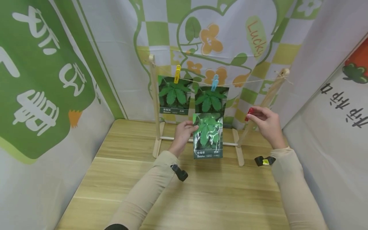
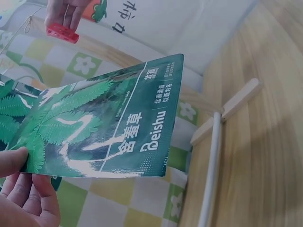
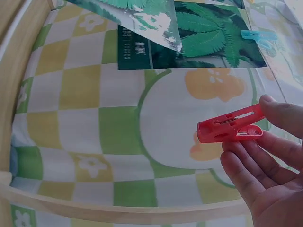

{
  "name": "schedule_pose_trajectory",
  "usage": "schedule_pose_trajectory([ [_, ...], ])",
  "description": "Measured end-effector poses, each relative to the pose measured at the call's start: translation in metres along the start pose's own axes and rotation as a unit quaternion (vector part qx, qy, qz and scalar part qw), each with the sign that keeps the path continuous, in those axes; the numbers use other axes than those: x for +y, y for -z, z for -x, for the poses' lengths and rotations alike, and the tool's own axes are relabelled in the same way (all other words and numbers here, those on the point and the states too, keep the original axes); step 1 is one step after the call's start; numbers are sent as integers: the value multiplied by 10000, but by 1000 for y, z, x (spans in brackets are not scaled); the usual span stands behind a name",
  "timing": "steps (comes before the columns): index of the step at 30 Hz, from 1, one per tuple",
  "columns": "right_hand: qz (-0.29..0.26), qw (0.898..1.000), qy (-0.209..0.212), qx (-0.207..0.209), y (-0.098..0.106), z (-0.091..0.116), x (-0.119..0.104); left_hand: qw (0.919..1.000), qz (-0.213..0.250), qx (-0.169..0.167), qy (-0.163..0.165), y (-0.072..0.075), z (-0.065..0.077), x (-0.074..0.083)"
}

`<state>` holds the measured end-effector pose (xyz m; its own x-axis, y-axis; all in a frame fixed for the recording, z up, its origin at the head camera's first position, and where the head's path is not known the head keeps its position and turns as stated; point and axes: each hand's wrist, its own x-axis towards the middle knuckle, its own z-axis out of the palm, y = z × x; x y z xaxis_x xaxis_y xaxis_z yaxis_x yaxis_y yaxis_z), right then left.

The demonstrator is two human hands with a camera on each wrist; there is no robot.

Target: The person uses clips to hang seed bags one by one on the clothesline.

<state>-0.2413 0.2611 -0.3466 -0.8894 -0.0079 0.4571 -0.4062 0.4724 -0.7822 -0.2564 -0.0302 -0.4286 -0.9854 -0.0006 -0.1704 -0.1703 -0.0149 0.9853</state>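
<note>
My left hand [image 1: 183, 135] pinches the left edge of a glossy green seed packet [image 1: 207, 137], printed with a fern-like leaf, low in front of the string. In the right wrist view a red clothespin [image 3: 229, 125] sits between the thumb and fingers of my right hand [image 3: 274, 170], close to the right post. Two similar packets hang from the string [image 1: 247, 82]: the left packet [image 1: 173, 95] under a yellow clothespin [image 1: 177, 74], the middle packet [image 1: 211, 99] under a blue clothespin [image 1: 214, 82]. The held packet overlaps the lower part of the middle one.
A wooden left post [image 1: 155, 99] and a right post [image 1: 271, 91] carry the string. Feet and a white crossbar [image 1: 230, 144] join them at the bottom on the wooden table [image 1: 218, 195]. A checkered cloth [image 1: 158, 35] hangs close behind, with printed walls at both sides.
</note>
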Motion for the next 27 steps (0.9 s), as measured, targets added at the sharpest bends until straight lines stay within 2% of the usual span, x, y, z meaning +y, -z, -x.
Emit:
schedule_pose_trajectory([
  [8,437,9982,382,162,5,-13,-14,9999,46,-87,-35,-7,-3,7],
  [13,356,9955,811,350,7,-23,-25,9998,154,-87,-54,-8,-6,10],
  [21,-20,9856,1492,801,13,-43,-45,9997,259,-36,-12,-6,-12,15],
  [27,76,9759,1844,1162,19,-59,-62,9996,261,-47,-63,-8,-13,18],
])
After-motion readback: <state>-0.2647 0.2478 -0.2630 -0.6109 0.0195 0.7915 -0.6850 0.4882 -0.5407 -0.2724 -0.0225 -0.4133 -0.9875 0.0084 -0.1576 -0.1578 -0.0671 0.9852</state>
